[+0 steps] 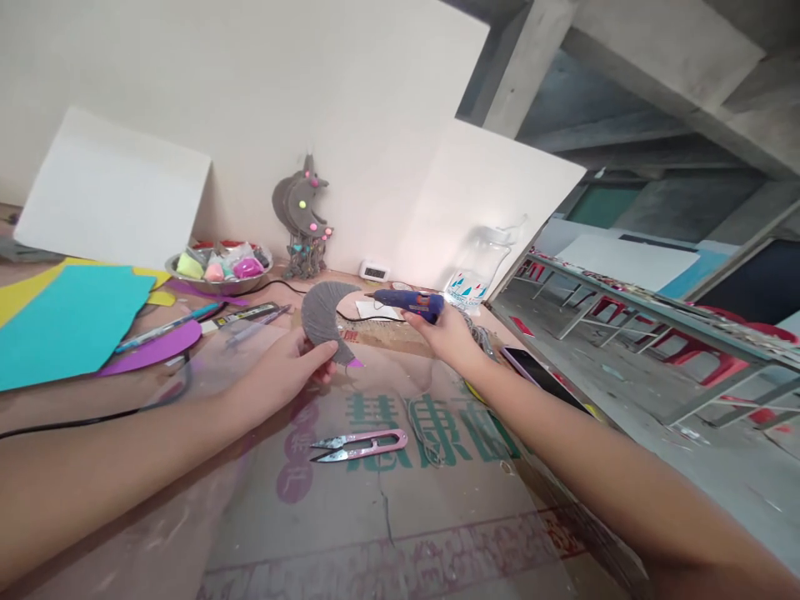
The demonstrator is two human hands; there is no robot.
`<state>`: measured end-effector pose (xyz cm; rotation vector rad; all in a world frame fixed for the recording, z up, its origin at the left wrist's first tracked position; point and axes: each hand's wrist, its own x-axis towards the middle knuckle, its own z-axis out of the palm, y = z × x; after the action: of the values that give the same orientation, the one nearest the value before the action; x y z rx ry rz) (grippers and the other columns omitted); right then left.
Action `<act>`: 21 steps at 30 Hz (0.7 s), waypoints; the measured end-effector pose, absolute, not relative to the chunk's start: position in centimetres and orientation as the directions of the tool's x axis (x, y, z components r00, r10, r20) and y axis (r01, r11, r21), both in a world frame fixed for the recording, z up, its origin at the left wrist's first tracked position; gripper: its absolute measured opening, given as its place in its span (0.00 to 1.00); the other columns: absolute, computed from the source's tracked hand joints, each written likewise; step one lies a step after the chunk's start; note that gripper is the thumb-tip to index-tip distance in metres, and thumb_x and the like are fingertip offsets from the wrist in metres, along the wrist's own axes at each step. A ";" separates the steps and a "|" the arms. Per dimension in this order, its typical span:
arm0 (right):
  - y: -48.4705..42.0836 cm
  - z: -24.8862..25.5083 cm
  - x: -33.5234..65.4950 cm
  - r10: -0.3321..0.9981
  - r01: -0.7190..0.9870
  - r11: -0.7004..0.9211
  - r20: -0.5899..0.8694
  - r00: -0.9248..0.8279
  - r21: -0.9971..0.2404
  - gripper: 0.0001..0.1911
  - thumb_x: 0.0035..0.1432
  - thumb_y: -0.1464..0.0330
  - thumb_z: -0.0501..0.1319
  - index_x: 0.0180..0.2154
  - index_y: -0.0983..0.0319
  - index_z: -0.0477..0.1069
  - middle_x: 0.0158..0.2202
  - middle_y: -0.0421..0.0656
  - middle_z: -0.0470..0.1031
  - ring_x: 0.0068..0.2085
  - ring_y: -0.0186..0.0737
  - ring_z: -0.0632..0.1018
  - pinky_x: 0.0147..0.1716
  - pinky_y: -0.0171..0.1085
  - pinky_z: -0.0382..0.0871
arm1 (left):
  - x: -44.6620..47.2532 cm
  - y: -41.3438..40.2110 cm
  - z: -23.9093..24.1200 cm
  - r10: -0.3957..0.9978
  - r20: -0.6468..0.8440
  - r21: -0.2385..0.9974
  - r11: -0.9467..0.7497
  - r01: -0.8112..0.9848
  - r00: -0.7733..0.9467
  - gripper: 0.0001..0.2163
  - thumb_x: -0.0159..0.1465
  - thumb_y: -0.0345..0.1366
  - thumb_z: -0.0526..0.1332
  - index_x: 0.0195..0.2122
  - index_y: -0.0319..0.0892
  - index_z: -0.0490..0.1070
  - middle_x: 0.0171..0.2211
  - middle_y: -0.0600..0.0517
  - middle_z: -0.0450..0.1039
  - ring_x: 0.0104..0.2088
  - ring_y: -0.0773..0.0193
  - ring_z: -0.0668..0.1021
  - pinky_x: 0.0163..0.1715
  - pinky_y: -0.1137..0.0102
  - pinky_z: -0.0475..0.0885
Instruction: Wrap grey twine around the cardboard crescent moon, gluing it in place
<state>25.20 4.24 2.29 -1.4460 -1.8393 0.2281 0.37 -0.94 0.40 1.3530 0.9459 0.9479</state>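
Note:
My left hand (306, 360) grips a crescent moon shape (325, 312) wrapped in grey yarn, its thumb on the front near the lower end. A bit of purple (356, 363) shows at that lower tip. In my right hand (447, 329) is a blue glue gun (412, 302), its nozzle pointing left toward the crescent's upper tip. Whether the nozzle touches the crescent I cannot tell. Below both hands, pink-handled thread snips (368, 444) lie on the printed table cover (325, 533). Loose grey yarn (428, 429) trails beside the snips.
A finished-looking grey moon ornament (303, 217) hangs against the white board. Left are a metal bowl (218, 285) of coloured clay packs, turquoise foam sheet (75, 321), and a utility knife (250, 313). A clear jug (478, 262), small clock (374, 271) and phone (543, 379) stand or lie around the right side.

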 end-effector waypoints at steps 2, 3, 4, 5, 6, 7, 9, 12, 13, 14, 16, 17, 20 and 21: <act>6.5 2.3 25.1 0.926 0.864 0.208 0.377 -0.023 -0.458 0.19 0.58 0.61 0.56 0.48 0.65 0.67 0.45 0.48 0.76 0.44 0.42 0.76 0.44 0.39 0.68 | 0.5 -0.8 0.3 0.941 0.001 1.000 -0.004 0.008 0.339 0.08 0.60 0.42 0.57 0.31 0.44 0.62 0.24 0.57 0.67 0.24 0.67 0.69 0.25 0.73 0.64; 7.5 2.2 25.0 0.932 0.886 0.171 0.361 -0.004 -0.431 0.19 0.59 0.61 0.55 0.48 0.65 0.67 0.45 0.49 0.76 0.44 0.43 0.76 0.43 0.39 0.68 | 0.5 -0.8 0.2 0.944 -0.001 1.000 -0.008 0.025 0.329 0.09 0.60 0.42 0.57 0.30 0.43 0.61 0.23 0.57 0.66 0.24 0.67 0.69 0.24 0.73 0.64; 8.4 2.0 25.0 0.938 0.901 0.143 0.346 0.008 -0.409 0.19 0.59 0.60 0.55 0.46 0.66 0.68 0.43 0.50 0.76 0.43 0.44 0.76 0.42 0.40 0.68 | 0.5 -0.7 0.1 0.942 0.003 0.999 -0.014 0.031 0.335 0.09 0.60 0.43 0.57 0.29 0.43 0.61 0.23 0.56 0.66 0.24 0.67 0.69 0.24 0.72 0.63; 9.1 1.8 25.0 0.944 0.914 0.120 0.329 0.016 -0.388 0.18 0.59 0.60 0.55 0.44 0.66 0.69 0.41 0.51 0.77 0.41 0.46 0.77 0.41 0.40 0.68 | 0.5 -0.6 0.0 0.942 0.014 0.999 -0.027 0.034 0.334 0.10 0.60 0.43 0.57 0.29 0.44 0.61 0.22 0.56 0.66 0.24 0.66 0.69 0.24 0.72 0.63; 9.7 1.6 25.0 0.950 0.924 0.102 0.311 0.019 -0.369 0.18 0.59 0.60 0.56 0.42 0.67 0.70 0.39 0.52 0.77 0.40 0.47 0.77 0.41 0.40 0.67 | 0.5 -0.6 -0.1 0.942 0.021 0.998 -0.038 0.043 0.336 0.10 0.60 0.44 0.57 0.28 0.44 0.61 0.23 0.56 0.67 0.24 0.66 0.69 0.25 0.71 0.64; 10.2 1.3 25.1 0.956 0.935 0.086 0.292 0.019 -0.345 0.17 0.58 0.59 0.56 0.40 0.67 0.71 0.37 0.53 0.78 0.39 0.47 0.78 0.41 0.40 0.67 | 0.5 -0.5 -0.1 0.944 0.032 0.997 -0.052 0.051 0.329 0.11 0.60 0.44 0.57 0.27 0.44 0.61 0.23 0.56 0.67 0.24 0.65 0.70 0.26 0.71 0.64; 10.6 0.9 25.3 0.966 0.953 0.062 0.259 0.017 -0.295 0.17 0.59 0.59 0.55 0.37 0.68 0.72 0.35 0.54 0.78 0.38 0.49 0.78 0.41 0.40 0.66 | 0.4 -0.5 -0.1 0.952 0.051 0.993 -0.081 0.087 0.303 0.11 0.60 0.44 0.57 0.26 0.44 0.61 0.22 0.55 0.67 0.24 0.64 0.70 0.26 0.70 0.64; 10.4 0.8 25.9 0.973 0.974 0.053 0.233 0.000 -0.221 0.22 0.61 0.56 0.52 0.39 0.69 0.71 0.37 0.57 0.77 0.39 0.50 0.77 0.41 0.40 0.66 | 0.4 -0.6 0.2 0.961 0.063 0.986 -0.101 0.132 0.268 0.11 0.59 0.45 0.57 0.26 0.44 0.62 0.21 0.55 0.67 0.24 0.63 0.69 0.24 0.70 0.63; 10.1 1.0 26.1 0.973 0.979 0.060 0.230 -0.014 -0.195 0.23 0.61 0.56 0.52 0.41 0.69 0.71 0.38 0.57 0.77 0.40 0.50 0.77 0.41 0.41 0.65 | 0.4 -0.7 0.4 0.963 0.067 0.985 -0.106 0.138 0.262 0.11 0.59 0.45 0.57 0.26 0.44 0.63 0.21 0.55 0.67 0.24 0.63 0.69 0.24 0.70 0.62; 9.7 1.2 26.3 0.973 0.983 0.072 0.230 -0.033 -0.166 0.24 0.60 0.55 0.52 0.43 0.70 0.70 0.39 0.57 0.77 0.41 0.51 0.77 0.43 0.42 0.65 | 0.3 -0.7 0.5 0.964 0.075 0.983 -0.114 0.142 0.255 0.11 0.60 0.45 0.56 0.27 0.44 0.63 0.21 0.55 0.67 0.24 0.63 0.69 0.24 0.71 0.62; 8.4 1.7 26.4 0.965 0.988 0.110 0.248 -0.081 -0.104 0.24 0.60 0.56 0.55 0.47 0.71 0.68 0.45 0.58 0.75 0.47 0.54 0.74 0.47 0.44 0.62 | 0.3 -0.9 0.8 0.966 0.099 0.976 -0.141 0.165 0.241 0.10 0.60 0.45 0.56 0.29 0.44 0.64 0.22 0.55 0.66 0.25 0.63 0.69 0.24 0.71 0.62; 7.6 2.0 26.4 0.958 0.988 0.135 0.265 -0.111 -0.073 0.25 0.59 0.58 0.56 0.50 0.71 0.66 0.49 0.59 0.72 0.50 0.55 0.72 0.50 0.46 0.60 | 0.3 -0.9 0.8 0.966 0.112 0.972 -0.155 0.179 0.231 0.10 0.60 0.45 0.56 0.30 0.44 0.64 0.23 0.56 0.66 0.26 0.63 0.68 0.24 0.71 0.62; 4.5 3.0 25.7 0.931 0.976 0.220 0.302 -0.207 -0.007 0.21 0.62 0.62 0.53 0.50 0.70 0.68 0.53 0.58 0.69 0.55 0.54 0.67 0.55 0.47 0.54 | 0.2 -0.8 0.5 0.963 0.140 0.962 -0.188 0.200 0.231 0.11 0.61 0.46 0.55 0.32 0.43 0.64 0.25 0.56 0.66 0.28 0.64 0.69 0.27 0.71 0.63; 3.4 3.2 25.2 0.924 0.967 0.256 0.296 -0.244 -0.002 0.19 0.63 0.61 0.51 0.46 0.68 0.71 0.49 0.55 0.72 0.53 0.51 0.69 0.54 0.45 0.55 | 0.1 -0.7 0.3 0.960 0.148 0.961 -0.196 0.197 0.236 0.11 0.61 0.47 0.55 0.33 0.43 0.64 0.25 0.56 0.66 0.28 0.64 0.69 0.28 0.71 0.64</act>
<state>25.24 3.39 3.21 -1.7633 -2.2898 -0.2644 0.12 -0.73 0.31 1.5978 1.1090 1.0530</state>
